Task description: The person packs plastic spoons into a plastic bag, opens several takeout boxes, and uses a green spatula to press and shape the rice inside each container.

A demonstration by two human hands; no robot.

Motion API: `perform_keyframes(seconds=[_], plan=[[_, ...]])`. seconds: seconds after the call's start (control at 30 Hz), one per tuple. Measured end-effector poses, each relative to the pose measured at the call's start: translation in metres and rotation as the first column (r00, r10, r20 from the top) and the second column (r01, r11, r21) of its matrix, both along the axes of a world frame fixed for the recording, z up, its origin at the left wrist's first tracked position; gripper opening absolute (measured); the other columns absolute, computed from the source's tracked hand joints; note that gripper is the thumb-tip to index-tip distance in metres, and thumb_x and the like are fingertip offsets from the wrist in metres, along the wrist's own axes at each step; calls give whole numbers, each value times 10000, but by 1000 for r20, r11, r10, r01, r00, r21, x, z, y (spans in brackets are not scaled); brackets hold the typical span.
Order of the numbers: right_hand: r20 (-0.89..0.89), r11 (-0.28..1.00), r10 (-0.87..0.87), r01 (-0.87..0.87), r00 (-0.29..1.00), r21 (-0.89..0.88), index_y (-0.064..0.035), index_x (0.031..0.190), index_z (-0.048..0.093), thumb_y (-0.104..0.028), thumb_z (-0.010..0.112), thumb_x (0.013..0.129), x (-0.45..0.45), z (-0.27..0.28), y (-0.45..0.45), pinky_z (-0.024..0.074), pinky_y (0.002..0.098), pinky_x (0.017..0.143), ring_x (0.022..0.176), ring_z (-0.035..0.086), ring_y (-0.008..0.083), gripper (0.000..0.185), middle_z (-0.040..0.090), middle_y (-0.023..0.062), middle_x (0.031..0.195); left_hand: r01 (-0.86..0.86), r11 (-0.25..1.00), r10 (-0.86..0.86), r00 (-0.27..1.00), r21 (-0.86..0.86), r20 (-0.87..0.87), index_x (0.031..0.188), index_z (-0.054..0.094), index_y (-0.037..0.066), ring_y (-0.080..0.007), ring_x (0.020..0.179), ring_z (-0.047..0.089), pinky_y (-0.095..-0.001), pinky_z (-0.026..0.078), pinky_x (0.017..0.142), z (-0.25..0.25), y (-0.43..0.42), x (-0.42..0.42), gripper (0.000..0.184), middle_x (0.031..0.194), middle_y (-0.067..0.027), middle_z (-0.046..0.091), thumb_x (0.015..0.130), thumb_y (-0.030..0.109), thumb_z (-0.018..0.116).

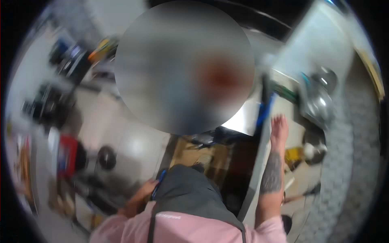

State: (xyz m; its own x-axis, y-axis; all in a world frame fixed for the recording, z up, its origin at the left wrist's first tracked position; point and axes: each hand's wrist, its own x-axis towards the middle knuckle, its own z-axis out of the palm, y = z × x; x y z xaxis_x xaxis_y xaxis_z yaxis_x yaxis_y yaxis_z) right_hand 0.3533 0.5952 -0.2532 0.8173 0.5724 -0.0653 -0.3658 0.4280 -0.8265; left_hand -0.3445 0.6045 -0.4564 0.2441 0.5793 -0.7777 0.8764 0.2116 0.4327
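- The pale floor [135, 148] took up most of the ground left of the person.
- A grey, mottled surface [336, 174] ran down the far right.
- A pink top [194, 231] and a dark grey garment [188, 194] covered the person's body, at the bottom centre.
- A dark unit [243, 170] stood between the body and the right arm, with a brown panel [219, 158] at its left.
- A shiny metal vessel [320, 103] sat at the upper right, beyond the right hand.
- A red, box-like item [67, 156] stood on the left, well apart from both hands.
- The right hand [278, 128] reached forward, fingers pointing ahead; no object showed in it, but blur made it impossible to tell whether it was loose or curled. A blue strip [266, 110] appeared nearest it.
- The left hand [146, 190] was low beside the dark grey garment, at a slim blue-edged item [161, 178]; whether it gripped this or only lay against it could not be told.
- A small yellow item [294, 154] lay right of the right forearm.
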Motion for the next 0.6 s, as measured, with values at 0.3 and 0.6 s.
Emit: perform_keyframes(seconds=[0.3,0.6], plan=[[-406,657,673,-752,618,-56,-95,956,579,-280,495,1019,-355,-148,-93,487,318,764,738,540,133,213,553,14,817,-391,917,395,917,-75,51,1341,576,106,-333,1117,617,-368,458,1001,30,-81,-68,605,1230,-211,638,959,558,456],[-298,-418,908,-602,-293,-680,-23,1450,415,-351,487,1021,-492,-255,-97,446,349,970,1117,565,230,544,591,101,1271,137,968,-178,966,208,190,1050,627,-30,-287,827,603,-372,499,775,114,-100,-139,390,945,-203,642,929,329,535]])
